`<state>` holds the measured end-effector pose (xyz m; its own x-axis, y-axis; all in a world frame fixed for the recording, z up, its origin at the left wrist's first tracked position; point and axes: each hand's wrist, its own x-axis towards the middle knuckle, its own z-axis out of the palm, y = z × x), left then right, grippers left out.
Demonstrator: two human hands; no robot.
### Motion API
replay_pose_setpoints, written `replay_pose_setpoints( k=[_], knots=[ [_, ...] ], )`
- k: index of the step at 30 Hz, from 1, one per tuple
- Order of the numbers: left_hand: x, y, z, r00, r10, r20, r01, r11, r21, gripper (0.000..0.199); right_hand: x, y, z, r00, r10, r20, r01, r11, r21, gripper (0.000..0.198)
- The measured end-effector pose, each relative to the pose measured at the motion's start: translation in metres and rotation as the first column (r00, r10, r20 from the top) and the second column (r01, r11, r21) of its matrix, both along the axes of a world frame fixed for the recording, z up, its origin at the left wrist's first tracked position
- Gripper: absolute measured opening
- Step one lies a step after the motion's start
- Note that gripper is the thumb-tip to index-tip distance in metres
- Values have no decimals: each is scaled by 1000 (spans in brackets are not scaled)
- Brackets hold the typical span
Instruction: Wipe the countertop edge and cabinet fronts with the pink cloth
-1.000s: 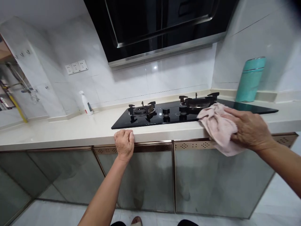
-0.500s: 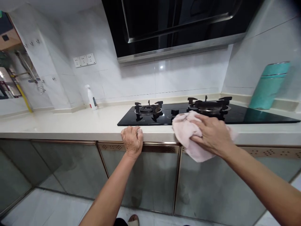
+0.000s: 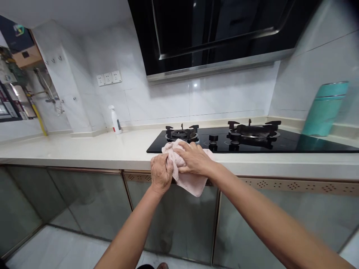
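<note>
At counter edge (image 3: pixel 269 167), left hand (image 3: pixel 161 173) curled over it, right hand (image 3: pixel 195 158) gripping pink cloth (image 3: pixel 193 184)

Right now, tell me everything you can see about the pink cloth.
The pink cloth is pale, and its nap looks soft, like towelling. It is bunched and creased under the right hand, with its left side seeming to touch the left hand. Its upper part lies at the front of the black cooktop; a loose corner hangs below the edge of the counter. A little more shows behind the right wrist. I can't tell whether it's damp.
</note>
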<state>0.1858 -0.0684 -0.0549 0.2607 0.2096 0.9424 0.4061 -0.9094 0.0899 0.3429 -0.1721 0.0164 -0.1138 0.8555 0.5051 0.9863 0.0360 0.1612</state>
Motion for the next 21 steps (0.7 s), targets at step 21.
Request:
replay_pose_setpoints(
  k=[21],
  knots=[
    [69,-66,53,759,285,-586,-133,948,288,91,134,-52,-9,976,-176,-129,167,983,-76,41]
  ],
)
